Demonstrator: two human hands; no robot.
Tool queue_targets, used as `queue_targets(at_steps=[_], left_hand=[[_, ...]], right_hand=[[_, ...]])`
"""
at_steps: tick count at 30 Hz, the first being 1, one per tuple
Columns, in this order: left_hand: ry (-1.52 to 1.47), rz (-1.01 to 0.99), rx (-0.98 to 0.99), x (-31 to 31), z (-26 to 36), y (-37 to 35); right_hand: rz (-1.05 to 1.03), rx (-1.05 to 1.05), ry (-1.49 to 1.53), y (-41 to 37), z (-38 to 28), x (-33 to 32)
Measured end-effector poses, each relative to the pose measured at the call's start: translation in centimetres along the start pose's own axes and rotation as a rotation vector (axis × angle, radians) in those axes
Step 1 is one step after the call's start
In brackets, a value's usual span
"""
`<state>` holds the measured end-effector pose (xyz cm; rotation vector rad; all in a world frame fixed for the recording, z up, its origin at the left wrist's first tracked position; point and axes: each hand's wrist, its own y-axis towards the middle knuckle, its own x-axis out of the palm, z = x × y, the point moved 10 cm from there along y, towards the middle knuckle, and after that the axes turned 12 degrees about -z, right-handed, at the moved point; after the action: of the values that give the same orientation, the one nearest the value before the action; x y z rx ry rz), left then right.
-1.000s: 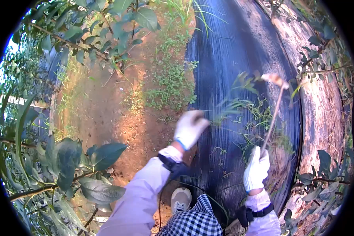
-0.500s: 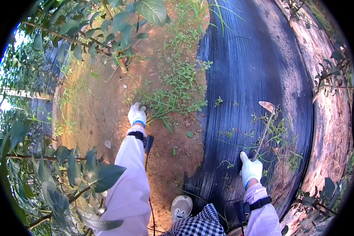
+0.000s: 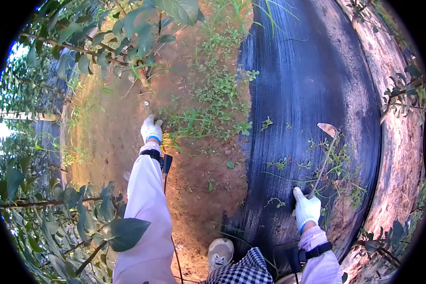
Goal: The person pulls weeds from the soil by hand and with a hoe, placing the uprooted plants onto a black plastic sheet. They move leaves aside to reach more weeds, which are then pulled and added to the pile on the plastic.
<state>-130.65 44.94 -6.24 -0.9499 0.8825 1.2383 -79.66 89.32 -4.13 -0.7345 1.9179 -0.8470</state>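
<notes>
My left hand (image 3: pixel 151 129), in a white glove, is over the bare soil at the left edge of a patch of green weeds (image 3: pixel 191 124). Its fingers are bent, and whatever they may hold is too small to make out. On the right, my gloved right hand (image 3: pixel 307 208) is closed round the handle of a sickle (image 3: pixel 327 156). The curved blade points up and left above the black ground sheet (image 3: pixel 298 85). Pulled weeds (image 3: pixel 341 165) lie on the sheet beside the sickle.
Leafy branches (image 3: pixel 125 234) hang at the lower left, and more (image 3: pixel 146 38) at the upper left. A shoe (image 3: pixel 220 251) and checkered cloth (image 3: pixel 244 270) show at the bottom. Cables run from the wrist straps. Pale, dry ground (image 3: pixel 397 142) borders the sheet on the right.
My left hand has moved left and slightly up, away from the weed stems. My right hand and the sickle sit slightly lower and further right in view.
</notes>
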Motion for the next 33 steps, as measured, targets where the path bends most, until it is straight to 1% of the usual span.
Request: queue_targets(at_steps=[2,3,4,6,7,9,12,13,16,17,20,22,23,24,26,29,30,32,33], left_hand=[[-0.218,0.032,0.028,-0.4,-0.5,-0.3],[-0.429,0.162,-0.023,-1.5,-1.7,-0.5],[-0.602,0.254,-0.075,-0.4,-6.3,1.3],[-0.517,0.164,-0.112,-0.4,-7.0,2.8],[-0.301,0.222,-0.103,-1.6,-5.2,2.2],[0.122,0.328,-0.070,-2.8,0.6,1.0],[0.137,0.027,0.084,-0.1,1.2,3.8],[-0.002,-0.060,0.017,0.6,0.0,4.1],[-0.594,-0.016,-0.039,0.8,-2.3,2.6],[-0.541,0.052,-0.006,0.4,-2.1,1.9],[-0.035,0.045,0.163,-0.8,3.3,1.1],[0.007,-0.064,0.257,0.5,6.2,1.7],[-0.012,-0.127,0.231,1.7,6.0,2.4],[-0.001,-0.138,0.287,1.9,7.1,2.4],[-0.276,-0.180,0.214,1.7,6.2,1.5],[-0.571,-0.064,-0.004,0.8,0.9,-0.2],[-0.455,-0.207,-0.017,1.7,0.2,-0.8],[-0.112,-0.273,0.166,2.2,3.3,-3.1],[-0.053,-0.264,0.209,2.1,5.4,-3.8]], right_hand=[[0.005,0.047,-0.007,-1.1,-1.0,-0.3],[0.001,0.056,-0.017,-1.2,-1.0,-0.3],[0.007,0.040,-0.014,-0.9,-0.8,-0.4],[0.012,0.001,-0.017,-0.2,-0.2,-0.3],[0.003,0.011,-0.019,-0.3,-0.2,-0.1],[-0.002,0.030,-0.015,-0.5,-0.4,-0.2],[0.005,0.011,-0.021,-0.1,-0.1,-0.2],[0.004,0.021,-0.017,-0.4,-0.3,-0.3],[-0.002,0.047,0.007,-1.2,-0.9,-0.2],[-0.002,0.048,0.020,-1.1,-0.9,-0.1],[0.008,0.021,0.017,-0.7,-0.7,-0.2],[0.012,-0.014,0.014,-0.1,-0.2,-0.2],[0.008,0.002,0.007,-0.3,-0.2,-0.1],[0.006,0.015,0.000,-0.6,-0.4,-0.1],[-0.002,0.037,-0.015,-1.1,-1.0,-0.3],[-0.007,0.047,-0.026,-1.3,-1.1,-0.3],[0.004,0.033,-0.034,-1.0,-0.8,-0.3],[0.016,0.014,-0.038,-0.5,-0.6,-0.2],[0.020,0.009,-0.038,-0.4,-0.6,-0.2]])
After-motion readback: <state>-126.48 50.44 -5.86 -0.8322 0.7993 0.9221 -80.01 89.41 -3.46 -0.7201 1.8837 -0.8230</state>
